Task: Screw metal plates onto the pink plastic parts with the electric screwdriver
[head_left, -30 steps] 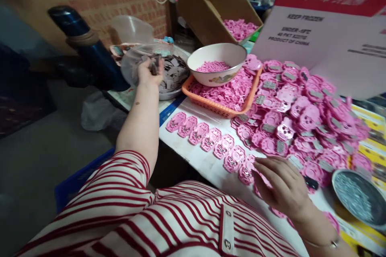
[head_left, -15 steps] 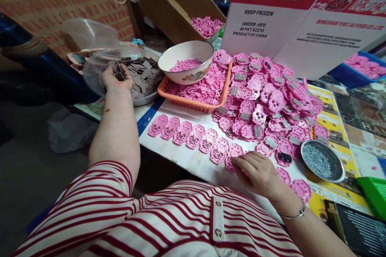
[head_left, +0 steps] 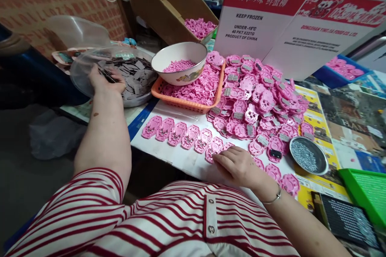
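My left hand [head_left: 104, 80] reaches into a clear plastic tub [head_left: 79, 73] of thin dark-grey rectangular plates [head_left: 137, 77]. Its fingers are closed around a few of the plates. My right hand [head_left: 238, 164] hovers low at the near right end of a row of pink plastic casings [head_left: 189, 136], palm down with fingers curled together. It covers part of the last casing, and whatever its fingertips hold is hidden. Small shiny metal parts show on several casings in the row. Behind my right hand lies a large heap of pink casings [head_left: 265, 102], many with grey plates on them.
An enamel bowl [head_left: 181, 75] of small pink parts sits on an orange basket [head_left: 183, 104] of more pink pieces. To the right are a metal bowl [head_left: 308, 156] of small silver parts, a green tray [head_left: 366, 192] and a black ridged tray [head_left: 343, 221]. A white carton [head_left: 271, 28] stands behind.
The view has shifted slightly, so things sit further left. My right hand has moved left along the row, onto the nearer casings. My left hand stays in the tub, its fingers moving among the plates.
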The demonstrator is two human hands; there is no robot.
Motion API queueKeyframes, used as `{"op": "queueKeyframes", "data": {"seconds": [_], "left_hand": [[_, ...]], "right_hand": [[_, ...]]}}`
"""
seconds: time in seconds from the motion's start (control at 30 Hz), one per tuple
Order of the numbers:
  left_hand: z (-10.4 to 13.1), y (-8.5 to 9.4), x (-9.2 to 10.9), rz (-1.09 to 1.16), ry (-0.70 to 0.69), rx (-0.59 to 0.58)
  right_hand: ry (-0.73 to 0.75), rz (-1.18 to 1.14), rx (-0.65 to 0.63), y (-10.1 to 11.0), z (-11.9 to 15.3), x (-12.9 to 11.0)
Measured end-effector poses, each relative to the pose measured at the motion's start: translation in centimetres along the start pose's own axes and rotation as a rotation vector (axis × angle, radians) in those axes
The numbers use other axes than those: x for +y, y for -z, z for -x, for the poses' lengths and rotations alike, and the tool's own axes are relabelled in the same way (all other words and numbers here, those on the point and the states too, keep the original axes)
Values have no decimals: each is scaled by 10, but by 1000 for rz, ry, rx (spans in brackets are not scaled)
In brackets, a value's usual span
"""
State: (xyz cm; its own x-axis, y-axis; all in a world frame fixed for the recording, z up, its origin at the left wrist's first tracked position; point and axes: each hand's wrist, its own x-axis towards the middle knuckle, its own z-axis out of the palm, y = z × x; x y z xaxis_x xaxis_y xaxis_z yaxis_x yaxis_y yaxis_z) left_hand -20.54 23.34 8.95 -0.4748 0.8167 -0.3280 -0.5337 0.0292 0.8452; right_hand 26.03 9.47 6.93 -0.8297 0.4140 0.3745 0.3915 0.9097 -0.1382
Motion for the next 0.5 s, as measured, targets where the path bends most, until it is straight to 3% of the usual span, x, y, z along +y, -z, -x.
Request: {"op": "queueKeyframes", "data": {"seconds": [0.1,0.17,0.37,0.43,0.5], "left_hand": [[36,-15,-6,183,-9,-20],[72,-25,-23,223,34,-74],[183,-53,-133,135,266,-209],[203,-59,-162,2,229,-275],[214,-61,-178,-20,218,-233]], "right_hand": [[-62,-110,0,1,-6,-2],[-142,-235,12,2,-15,-3],[-543,-743,21,-12,-67,-1],[-677,-876,-8,-22,-80,-3],[-781,-966,-55,-31,-88,-6]]}}
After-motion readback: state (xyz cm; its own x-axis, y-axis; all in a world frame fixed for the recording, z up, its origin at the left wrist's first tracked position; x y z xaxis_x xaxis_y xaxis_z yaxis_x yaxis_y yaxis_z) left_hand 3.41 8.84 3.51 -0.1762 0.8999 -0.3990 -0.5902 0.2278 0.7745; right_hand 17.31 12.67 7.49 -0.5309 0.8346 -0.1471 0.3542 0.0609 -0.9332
